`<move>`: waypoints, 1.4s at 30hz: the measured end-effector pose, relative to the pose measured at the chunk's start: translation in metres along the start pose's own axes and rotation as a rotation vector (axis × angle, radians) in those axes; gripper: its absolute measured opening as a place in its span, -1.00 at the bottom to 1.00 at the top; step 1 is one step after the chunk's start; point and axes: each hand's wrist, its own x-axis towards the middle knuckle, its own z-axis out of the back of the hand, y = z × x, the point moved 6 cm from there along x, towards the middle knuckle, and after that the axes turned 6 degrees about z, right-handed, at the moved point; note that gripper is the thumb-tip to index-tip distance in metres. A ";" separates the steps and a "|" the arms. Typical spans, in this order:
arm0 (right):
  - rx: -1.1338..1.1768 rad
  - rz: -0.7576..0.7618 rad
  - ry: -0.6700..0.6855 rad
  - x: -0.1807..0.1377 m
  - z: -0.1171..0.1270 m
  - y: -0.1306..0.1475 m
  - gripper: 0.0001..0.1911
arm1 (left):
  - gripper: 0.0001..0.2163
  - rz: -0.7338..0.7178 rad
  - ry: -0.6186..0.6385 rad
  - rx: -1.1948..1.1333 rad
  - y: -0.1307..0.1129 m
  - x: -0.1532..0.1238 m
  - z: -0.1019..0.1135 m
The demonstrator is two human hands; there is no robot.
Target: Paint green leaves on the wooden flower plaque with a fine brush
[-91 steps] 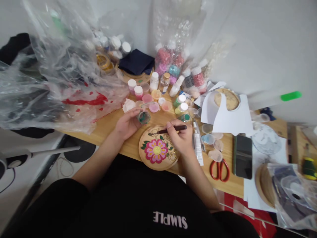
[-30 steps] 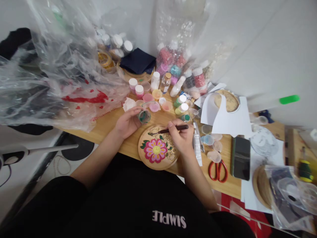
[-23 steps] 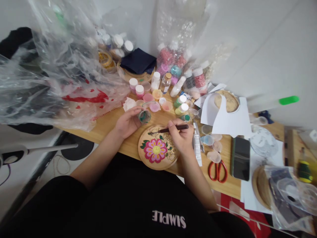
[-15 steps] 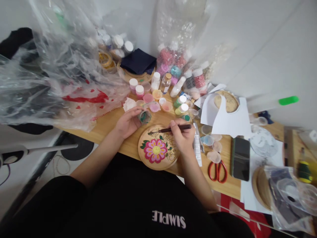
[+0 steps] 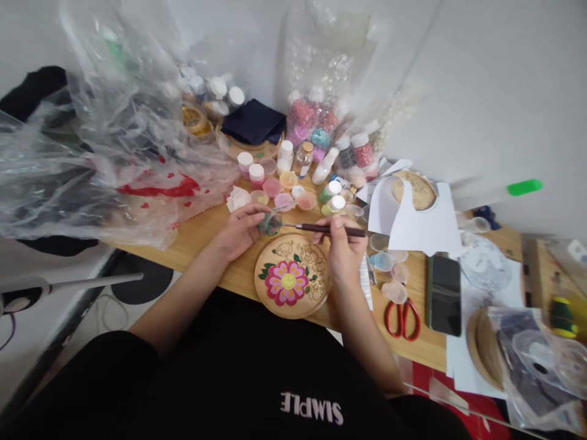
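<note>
A round wooden disc lies at the table's near edge, painted with a pink flower, green leaves and gold scrollwork. My left hand is closed around a small pot of green paint just beyond the disc. My right hand pinches a dark brush held level above the disc's far rim. The brush tip reaches into the green pot.
Small paint pots and bottles crowd the table behind the disc. Crumpled clear plastic bags fill the left. To the right lie a white tube, clear lids, red scissors, a dark phone and white paper cut-outs.
My right hand lifted the brush off the disc's upper edge and swung its tip left into the green pot. My left hand kept hold of the pot.
</note>
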 end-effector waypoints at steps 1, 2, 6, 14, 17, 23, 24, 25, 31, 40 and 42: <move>-0.027 -0.004 0.016 -0.002 -0.001 0.000 -0.57 | -0.75 -0.004 -0.004 0.008 0.000 0.000 -0.001; -0.044 -0.007 0.027 -0.003 -0.002 0.001 -0.55 | -0.74 -0.010 -0.008 0.013 0.000 0.000 -0.001; -0.034 0.009 0.015 -0.003 -0.002 0.004 -0.56 | -0.68 -0.032 0.005 0.043 0.000 -0.001 -0.003; -0.128 0.081 0.045 -0.006 0.001 0.006 -0.62 | -0.71 -0.063 0.004 0.172 -0.002 -0.001 -0.002; -0.148 0.087 0.045 -0.007 0.002 0.005 -0.62 | -0.70 -0.073 -0.001 0.185 -0.003 -0.002 -0.003; -0.118 0.063 0.019 -0.005 0.001 0.007 -0.58 | -0.70 -0.078 0.037 0.172 -0.004 -0.003 -0.006; -0.101 0.048 0.011 -0.004 0.001 0.006 -0.58 | -0.69 -0.081 0.047 0.163 -0.004 -0.002 -0.007; -0.079 0.035 0.005 -0.003 0.001 0.005 -0.58 | -0.68 -0.086 0.056 0.152 -0.004 -0.002 -0.007; 0.121 -0.030 0.022 0.001 -0.001 -0.003 -0.66 | -0.68 -0.071 0.058 0.138 -0.002 -0.002 -0.004; 0.229 -0.077 -0.078 0.006 0.006 -0.008 -0.72 | -0.72 -0.021 0.082 0.085 0.004 -0.002 0.000; 0.248 -0.090 -0.091 0.007 0.006 -0.008 -0.71 | -0.73 -0.024 0.081 0.067 0.004 -0.001 0.001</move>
